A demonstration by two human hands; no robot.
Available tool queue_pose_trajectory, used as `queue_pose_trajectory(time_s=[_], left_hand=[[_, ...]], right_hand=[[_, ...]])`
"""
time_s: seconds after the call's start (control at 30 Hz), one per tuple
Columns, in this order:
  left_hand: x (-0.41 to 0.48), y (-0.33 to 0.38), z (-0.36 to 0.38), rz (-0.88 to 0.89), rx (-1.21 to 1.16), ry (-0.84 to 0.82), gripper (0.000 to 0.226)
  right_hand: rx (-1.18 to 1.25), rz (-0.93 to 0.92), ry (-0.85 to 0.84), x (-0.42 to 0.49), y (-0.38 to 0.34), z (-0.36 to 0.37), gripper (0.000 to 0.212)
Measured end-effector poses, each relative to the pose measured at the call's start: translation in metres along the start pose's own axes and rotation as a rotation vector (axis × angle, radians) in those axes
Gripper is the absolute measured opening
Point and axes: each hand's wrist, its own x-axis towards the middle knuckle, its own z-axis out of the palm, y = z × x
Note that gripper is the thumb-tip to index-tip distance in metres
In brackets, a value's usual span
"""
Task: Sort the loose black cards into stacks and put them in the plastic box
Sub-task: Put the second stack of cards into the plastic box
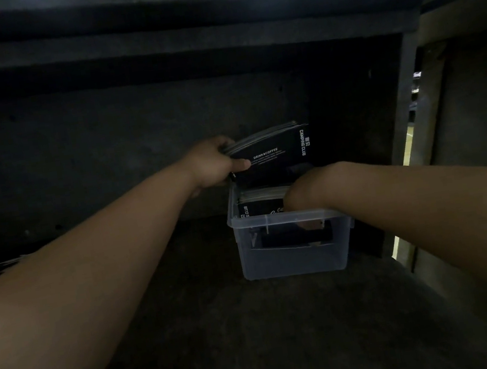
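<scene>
Left hand [217, 164] clamps a card stack [275, 154] above the plastic box [291, 259] — right hand [302, 196] dips inside, wrist bent, its grip hidden — cannot tell.

Dim and underexposed: the dark grey shelf recess [102, 136] is almost black. Light enters through the narrow vertical gap [407, 144] at right. Detail is soft and grainy; edges bow. White print on the black paper cards [272, 156] is legible.
</scene>
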Motion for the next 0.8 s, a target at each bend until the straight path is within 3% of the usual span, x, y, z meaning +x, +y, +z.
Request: queue_pose_trajectory(time_s=[0.2, 0.43, 0.5, 0.63, 0.7, 0.8], left_hand=[[-0.001, -0.001, -0.002, -0.026, -0.06, -0.013, 0.027], [0.002, -0.001, -0.002, -0.038, -0.088, -0.023, 0.032], [0.002, -0.001, 0.0, -0.038, -0.098, -0.024, 0.033], [0.0, 0.001, 0.001, -0.05, -0.151, -0.03, 0.034], [-0.001, 0.001, 0.0, -0.054, -0.171, -0.034, 0.032], [-0.003, 0.0, -0.003, -0.073, -0.208, -0.039, 0.031]], right_hand=[[-0.04, -0.005, 0.071, 0.004, 0.0, 0.002, 0.03], [-0.05, -0.029, 0.418, 0.007, 0.022, 0.009, 0.012], [-0.042, 0.009, 0.468, 0.007, 0.023, 0.01, 0.015], [0.025, 0.075, 0.525, 0.015, 0.023, 0.009, 0.002], [0.05, 0.095, 0.506, 0.019, 0.023, 0.006, 0.016], [0.028, 0.098, 0.407, 0.02, 0.023, 0.003, 0.017]])
